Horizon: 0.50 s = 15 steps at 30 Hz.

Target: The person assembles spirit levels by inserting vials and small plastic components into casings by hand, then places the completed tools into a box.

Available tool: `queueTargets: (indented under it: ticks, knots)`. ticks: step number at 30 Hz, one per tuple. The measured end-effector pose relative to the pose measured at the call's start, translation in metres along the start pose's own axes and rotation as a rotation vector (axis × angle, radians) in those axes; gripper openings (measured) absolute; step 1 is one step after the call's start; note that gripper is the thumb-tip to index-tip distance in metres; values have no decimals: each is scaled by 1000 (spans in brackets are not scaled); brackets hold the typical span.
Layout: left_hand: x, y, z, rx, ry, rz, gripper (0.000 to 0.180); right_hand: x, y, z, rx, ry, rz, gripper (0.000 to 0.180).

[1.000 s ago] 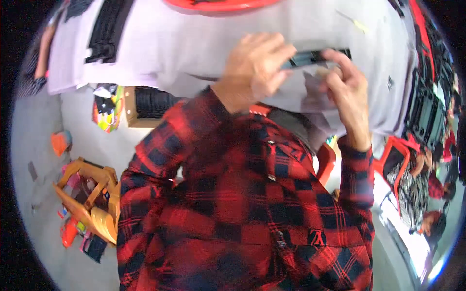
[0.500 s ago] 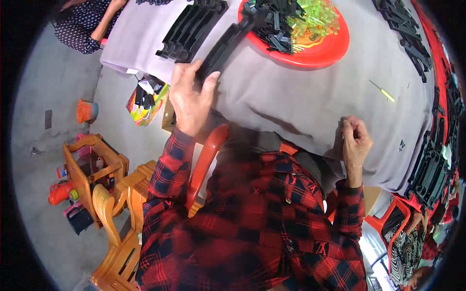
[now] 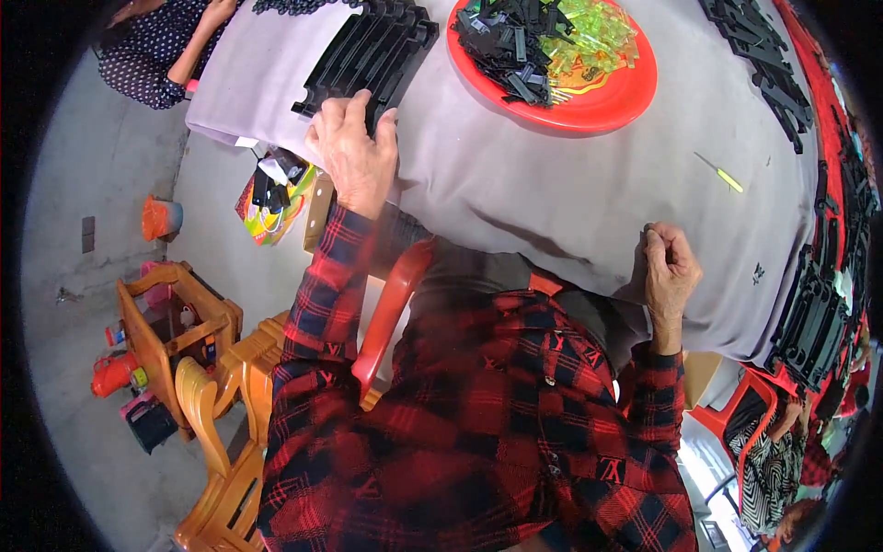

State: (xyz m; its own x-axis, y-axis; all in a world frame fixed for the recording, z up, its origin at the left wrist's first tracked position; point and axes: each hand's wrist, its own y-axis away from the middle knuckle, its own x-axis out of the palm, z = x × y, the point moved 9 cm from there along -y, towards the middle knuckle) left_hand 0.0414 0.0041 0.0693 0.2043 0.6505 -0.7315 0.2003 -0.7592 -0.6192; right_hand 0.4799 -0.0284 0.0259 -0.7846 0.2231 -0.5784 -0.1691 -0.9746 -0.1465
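Note:
At the table's far left, several long black plastic strips (image 3: 365, 57) lie side by side in a slanting row. My left hand (image 3: 354, 156) is at the near end of this row, its thumb and fingers closed around the end of the rightmost black plastic strip (image 3: 379, 109). The fingers partly hide that end. My right hand (image 3: 671, 271) rests near the table's front edge, fingers curled in a pinch. A small dark bit shows at its fingertips, too small to name. Between and beyond the hands stands a red plate (image 3: 589, 120) holding small black parts (image 3: 515, 51) and yellow-green clear pieces (image 3: 593, 37).
A thin tool with a yellow handle (image 3: 728, 180) lies on the grey cloth (image 3: 533, 184) to the right. More black strips lie at the far right (image 3: 768, 69) and right edge (image 3: 809, 327). Another person's arm (image 3: 195, 51) is at the far left. A wooden chair (image 3: 216, 414) stands at lower left.
My left hand has brought the black strip leftward, from beside the plate against the row of strips. My right hand has stayed in its pinch near the front edge.

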Motion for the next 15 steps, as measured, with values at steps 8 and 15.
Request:
queueTargets:
  ticks: [8,15]
  knots:
    - [18,-14,12,34,81,-17,42,-1,0,8,-20,27,9,6]
    - [13,-15,9,45,0,-41,53,0,0,14,-32,25,3,6]
